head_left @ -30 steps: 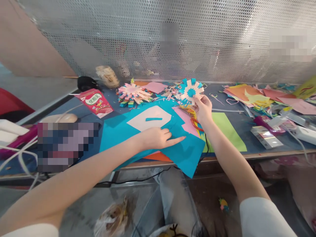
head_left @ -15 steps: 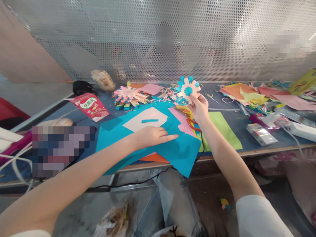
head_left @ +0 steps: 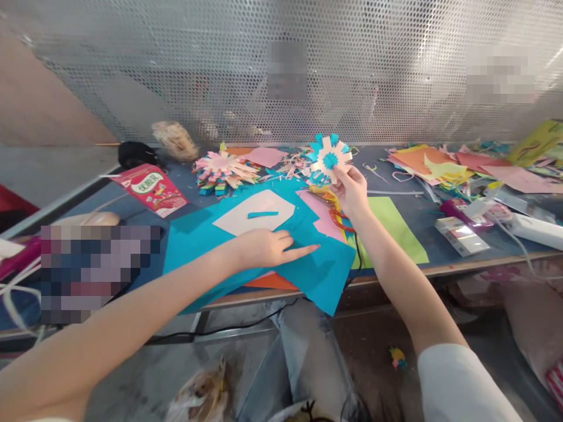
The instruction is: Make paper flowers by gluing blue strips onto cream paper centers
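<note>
My right hand (head_left: 352,190) holds up a round cut-paper flower (head_left: 329,157), white with blue tips and a blue centre, above the back of the table. My left hand (head_left: 268,249) rests on a large blue paper sheet (head_left: 211,240), the forefinger stretched out to the right and the other fingers curled under. On that sheet lies a white paper shape (head_left: 255,212) with a short blue strip (head_left: 263,214) on it. Orange-handled scissors (head_left: 336,218) lie just below my right hand.
A pile of finished paper flowers (head_left: 224,170) lies at the back, a red carton (head_left: 152,187) to its left. Coloured sheets and scraps (head_left: 440,164) cover the right side, with a green sheet (head_left: 396,228) and small boxes (head_left: 460,234). A perforated metal screen (head_left: 281,70) stands behind the table.
The view has drifted a little, so everything sits slightly further left. My right hand keeps the flower raised; my left hand stays on the blue sheet.
</note>
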The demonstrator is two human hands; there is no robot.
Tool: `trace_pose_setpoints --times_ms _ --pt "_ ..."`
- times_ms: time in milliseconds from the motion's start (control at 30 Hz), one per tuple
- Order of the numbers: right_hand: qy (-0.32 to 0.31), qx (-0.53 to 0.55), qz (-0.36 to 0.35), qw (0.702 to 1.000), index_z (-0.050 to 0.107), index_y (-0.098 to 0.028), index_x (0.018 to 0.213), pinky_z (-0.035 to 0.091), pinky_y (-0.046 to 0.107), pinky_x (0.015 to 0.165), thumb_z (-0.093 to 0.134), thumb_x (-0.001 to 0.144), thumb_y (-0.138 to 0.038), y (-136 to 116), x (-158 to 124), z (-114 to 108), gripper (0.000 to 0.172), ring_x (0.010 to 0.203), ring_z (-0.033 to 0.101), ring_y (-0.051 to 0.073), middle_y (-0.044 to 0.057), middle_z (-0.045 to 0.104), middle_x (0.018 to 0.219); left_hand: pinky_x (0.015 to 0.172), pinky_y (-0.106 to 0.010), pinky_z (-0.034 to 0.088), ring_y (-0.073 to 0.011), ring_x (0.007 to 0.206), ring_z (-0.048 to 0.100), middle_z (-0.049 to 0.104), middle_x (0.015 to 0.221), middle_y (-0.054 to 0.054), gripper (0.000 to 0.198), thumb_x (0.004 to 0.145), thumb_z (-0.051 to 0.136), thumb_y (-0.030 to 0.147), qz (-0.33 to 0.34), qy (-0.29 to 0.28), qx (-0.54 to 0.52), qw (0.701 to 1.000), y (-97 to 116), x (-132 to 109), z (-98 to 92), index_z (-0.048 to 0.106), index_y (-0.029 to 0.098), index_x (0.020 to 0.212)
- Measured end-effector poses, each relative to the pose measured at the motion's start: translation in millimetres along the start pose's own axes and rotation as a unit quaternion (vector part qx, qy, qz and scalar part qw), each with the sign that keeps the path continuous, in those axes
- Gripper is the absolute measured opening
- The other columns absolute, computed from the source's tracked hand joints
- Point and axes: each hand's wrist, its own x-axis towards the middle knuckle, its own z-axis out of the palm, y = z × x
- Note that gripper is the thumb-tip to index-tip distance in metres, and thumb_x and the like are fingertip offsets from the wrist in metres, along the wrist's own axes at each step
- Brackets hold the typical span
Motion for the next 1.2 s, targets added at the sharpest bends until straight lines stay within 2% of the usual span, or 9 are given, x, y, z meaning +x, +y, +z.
trace_pose_setpoints --times_ms 100,300,500,733,900,1067,1200 --pt "-0.011 -0.008 0.003 1.000 0.040 -0.022 0.060 0.034 0.018 0.043 0.079 0.057 -0.034 2 0 -1 0.040 0.046 0.035 0.004 -0.010 0.039 0.050 0.046 -0.021 0.033 -0.0137 0.062 0.053 0.057 0.071 -0.003 0.067 0.082 0.033 -0.003 0.064 -0.021 0.042 0.997 -1 5 -1.4 0.033 0.030 0.140" --pt "-0.013 -0.016 0.007 1.000 0.045 -0.022 0.062 0.034 0.019 0.044 0.077 0.060 -0.032 6 3 -3 0.034 0.047 0.035 0.005 -0.009 0.039 0.050 0.046 -0.022 0.026 -0.0141 0.061 0.051 0.058 0.071 -0.003 0.072 0.084 0.029 -0.004 0.087 -0.071 0.035 0.993 -4 10 -4.2 0.022 0.036 0.144" --pt "-0.032 -0.008 0.003 0.999 0.043 -0.022 0.062 0.033 0.019 0.044 0.078 0.059 -0.035 12 2 -3 0.037 0.047 0.034 0.005 -0.009 0.039 0.050 0.045 -0.024 0.027 -0.0151 0.059 0.053 0.056 0.066 -0.002 0.077 0.081 0.028 -0.006 0.107 -0.103 0.079 0.986 2 17 -14.6 0.020 0.036 0.144" --pt "-0.005 -0.028 0.022 0.999 0.041 -0.022 0.065 0.033 0.020 0.045 0.076 0.058 -0.035 24 -7 4 0.038 0.045 0.036 0.005 -0.010 0.039 0.049 0.044 -0.026 0.028 -0.0160 0.060 0.054 0.059 0.068 -0.002 0.066 0.084 0.032 0.000 0.133 -0.067 0.100 0.984 -1 16 -11.5 0.026 0.029 0.143" --pt "-0.001 -0.039 0.000 0.999 0.041 -0.022 0.067 0.032 0.020 0.044 0.073 0.059 -0.039 32 -9 5 0.036 0.043 0.037 0.004 -0.011 0.042 0.049 0.047 -0.026 0.031 -0.0153 0.062 0.055 0.060 0.071 -0.003 0.056 0.087 0.034 0.004 0.144 -0.055 0.086 0.984 -5 14 -7.6 0.032 0.024 0.139" --pt "-0.007 -0.071 -0.014 0.997 0.042 -0.022 0.069 0.030 0.020 0.042 0.070 0.063 -0.038 38 -8 3 0.033 0.042 0.038 0.004 -0.010 0.047 0.051 0.050 -0.026 0.035 -0.0150 0.061 0.056 0.061 0.071 -0.003 0.052 0.087 0.032 0.002 0.157 -0.008 0.084 0.984 -11 10 -1.2 0.037 0.020 0.135" --pt "-0.022 -0.133 -0.059 0.989 0.039 -0.024 0.071 0.032 0.021 0.042 0.068 0.068 -0.037 45 -12 4 0.032 0.043 0.039 0.005 -0.010 0.044 0.055 0.054 -0.025 0.039 -0.0143 0.062 0.056 0.062 0.072 -0.004 0.044 0.089 0.032 0.004 0.159 0.026 0.059 0.985 -14 10 2.4 0.045 0.018 0.128"
